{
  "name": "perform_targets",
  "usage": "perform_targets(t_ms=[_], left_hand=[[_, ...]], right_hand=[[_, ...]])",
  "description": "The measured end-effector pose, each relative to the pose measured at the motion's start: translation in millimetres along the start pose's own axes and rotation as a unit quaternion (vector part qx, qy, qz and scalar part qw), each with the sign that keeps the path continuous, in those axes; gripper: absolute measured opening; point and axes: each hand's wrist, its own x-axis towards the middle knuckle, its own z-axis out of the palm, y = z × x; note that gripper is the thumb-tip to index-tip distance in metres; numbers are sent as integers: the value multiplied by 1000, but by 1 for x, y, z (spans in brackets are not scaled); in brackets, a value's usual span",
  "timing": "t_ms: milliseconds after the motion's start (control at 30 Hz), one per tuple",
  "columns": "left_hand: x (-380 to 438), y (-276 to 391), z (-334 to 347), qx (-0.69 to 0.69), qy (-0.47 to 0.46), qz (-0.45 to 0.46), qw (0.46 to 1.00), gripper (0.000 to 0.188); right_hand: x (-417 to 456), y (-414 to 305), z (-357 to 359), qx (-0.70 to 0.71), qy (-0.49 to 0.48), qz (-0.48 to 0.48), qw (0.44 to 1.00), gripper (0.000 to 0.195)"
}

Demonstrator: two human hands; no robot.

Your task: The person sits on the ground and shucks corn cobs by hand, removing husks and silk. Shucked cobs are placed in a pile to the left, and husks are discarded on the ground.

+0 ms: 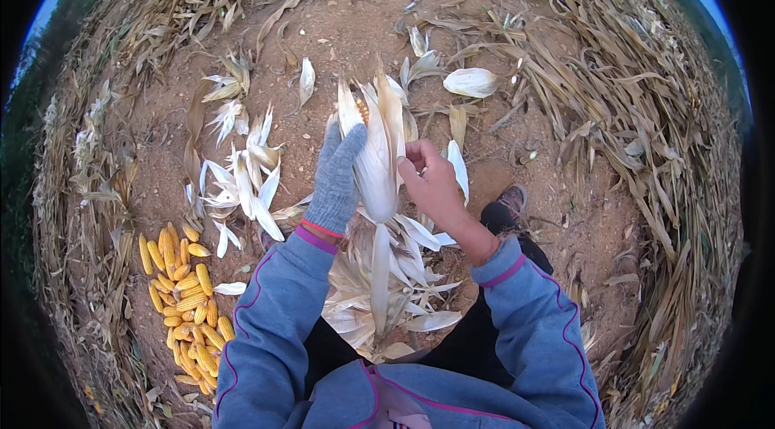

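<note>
My left hand (340, 178), in a grey knitted glove, grips an ear of corn in its pale dry husk (376, 172) from the left. The husk is parted near the top, where a few orange-yellow kernels (362, 110) show. Bare, my right hand (428, 178) is at the ear's right side, thumb and fingers bent close together at the husk's edge; whether they pinch a leaf cannot be made out. One long husk leaf (380, 277) hangs from the ear's lower end over loose husks (351, 308) between my legs.
A pile of husked yellow corn cobs (197, 308) lies at the lower left. Stripped husks (245, 184) are scattered on the bare soil ahead. Banks of dry corn stalks (629, 96) curve along both sides. My right shoe (513, 200) is beyond my right forearm.
</note>
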Motion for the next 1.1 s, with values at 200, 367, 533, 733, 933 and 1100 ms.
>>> perform_targets(t_ms=[200,367,533,733,933,1100], left_hand=[[-1,-3,-6,-26,-30,-68,997,35],[-6,-3,1,-24,-32,-92,995,36],[-11,1,8,53,-36,-68,996,41],[-13,4,10,48,-37,-60,996,41],[-14,3,10,40,-31,-51,997,40],[-13,-1,7,41,-25,-41,998,39]], right_hand=[[8,8,-1,61,15,43,997,25],[12,22,4,38,32,-20,999,26],[9,18,2,3,19,-35,999,27],[9,8,-1,-4,-3,-34,999,26],[9,4,-3,3,-51,-4,999,24],[11,9,-1,17,-56,-11,998,23]])
